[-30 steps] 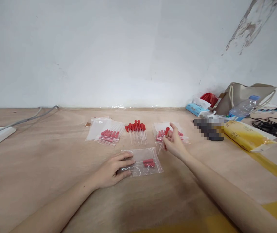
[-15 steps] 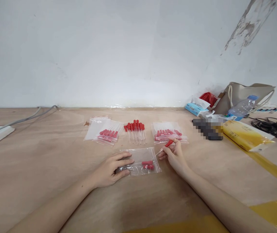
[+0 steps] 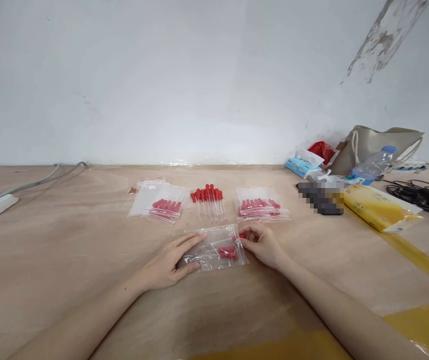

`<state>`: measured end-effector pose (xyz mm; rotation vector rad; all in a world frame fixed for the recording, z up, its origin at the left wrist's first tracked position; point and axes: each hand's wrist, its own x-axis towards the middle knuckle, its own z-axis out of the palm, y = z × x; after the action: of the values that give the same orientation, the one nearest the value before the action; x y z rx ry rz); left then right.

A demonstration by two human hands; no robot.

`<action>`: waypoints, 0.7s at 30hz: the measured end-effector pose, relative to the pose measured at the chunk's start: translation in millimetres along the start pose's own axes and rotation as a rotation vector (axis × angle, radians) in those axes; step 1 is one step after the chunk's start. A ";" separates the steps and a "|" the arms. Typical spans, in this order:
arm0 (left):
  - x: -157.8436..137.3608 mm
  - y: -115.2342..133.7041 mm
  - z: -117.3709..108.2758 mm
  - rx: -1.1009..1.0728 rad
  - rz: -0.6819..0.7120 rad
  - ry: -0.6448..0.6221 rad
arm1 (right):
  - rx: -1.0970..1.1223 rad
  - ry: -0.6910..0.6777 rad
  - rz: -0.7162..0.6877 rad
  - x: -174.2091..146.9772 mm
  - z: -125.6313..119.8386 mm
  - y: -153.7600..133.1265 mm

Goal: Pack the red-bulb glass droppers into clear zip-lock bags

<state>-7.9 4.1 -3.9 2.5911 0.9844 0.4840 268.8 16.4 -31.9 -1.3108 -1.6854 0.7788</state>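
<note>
Filmy zip bags (image 3: 161, 212) containing red-bulbed droppers (image 3: 166, 205) lie overlapped on the wood-grained table (image 3: 67, 240), and the left hand (image 3: 171, 261), thumb and fingers apart, rests on a glossy, clear pouch (image 3: 211, 240) with smooth red bulbs (image 3: 228, 252) inside. Beyond it, slender loose droppers (image 3: 208, 195) fan out. The right hand's (image 3: 262, 246) fingers clamp a single dropper (image 3: 242, 236) at the pouch's right end, before more filled bags (image 3: 261, 200).
</note>
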 end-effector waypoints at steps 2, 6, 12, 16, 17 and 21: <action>-0.1 -0.4 0.2 0.004 -0.002 -0.001 | -0.005 -0.031 -0.018 0.5 4.1 1.2; 0.0 0.0 -0.8 0.008 -0.006 -0.002 | 0.232 -0.134 0.082 -0.5 11.2 -1.5; 1.0 1.1 -2.5 0.026 0.022 -0.034 | 0.222 -0.056 0.075 5.6 3.5 -13.0; 0.8 -1.0 -0.8 0.036 0.039 -0.059 | -0.030 0.085 -0.043 27.3 -1.4 -18.2; 0.8 -1.5 -0.5 0.034 0.042 -0.057 | -0.090 0.087 -0.052 34.6 0.0 -19.9; 1.8 -0.8 -1.3 0.020 0.048 -0.032 | -0.324 0.071 -0.044 66.6 17.1 -28.3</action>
<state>-7.6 6.1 -2.8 2.6372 0.9237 0.4455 234.6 73.7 0.7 -1.4946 -1.8289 0.4384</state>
